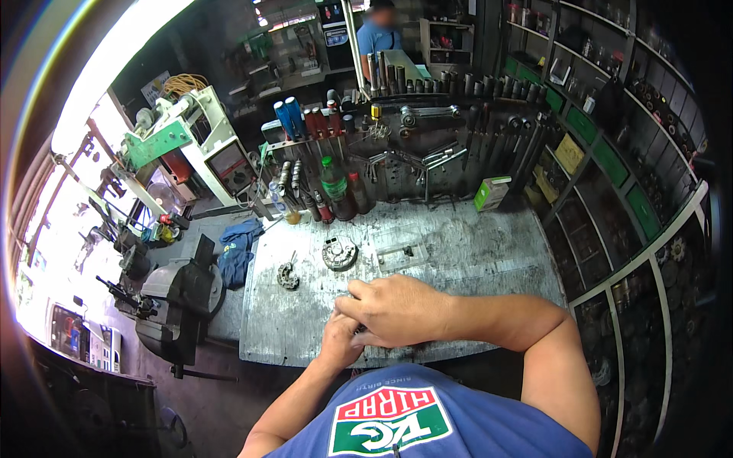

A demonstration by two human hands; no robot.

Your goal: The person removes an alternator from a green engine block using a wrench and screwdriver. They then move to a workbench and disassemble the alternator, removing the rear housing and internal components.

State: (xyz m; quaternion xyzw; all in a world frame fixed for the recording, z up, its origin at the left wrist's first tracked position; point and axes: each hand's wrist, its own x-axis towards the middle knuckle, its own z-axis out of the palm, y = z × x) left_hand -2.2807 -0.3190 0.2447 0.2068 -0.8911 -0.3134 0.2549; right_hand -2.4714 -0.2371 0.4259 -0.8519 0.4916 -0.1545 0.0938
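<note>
My left hand point(339, 341) and my right hand point(400, 308) meet over the near edge of the metal-topped workbench point(473, 259). Both are closed, with the fingers pressed together around something small. A sliver of dark surface shows between them, but its kind is hidden by the fingers. Just beyond my hands lies a round metal part point(340, 253) with holes and a dark block on it. To its left is a smaller, curved metal part point(288, 276). A clear, flat plastic piece point(400, 258) with a small dark bit on it lies to the right.
A bench vise point(179, 286) stands at the left beside a blue cloth point(238, 248). Along the back are a green-capped bottle point(334, 183), screwdrivers point(289, 118), sockets and wrenches point(431, 112). A green-and-white box point(492, 194) sits at the back right. Shelves point(611, 153) line the right; a person point(379, 40) is beyond.
</note>
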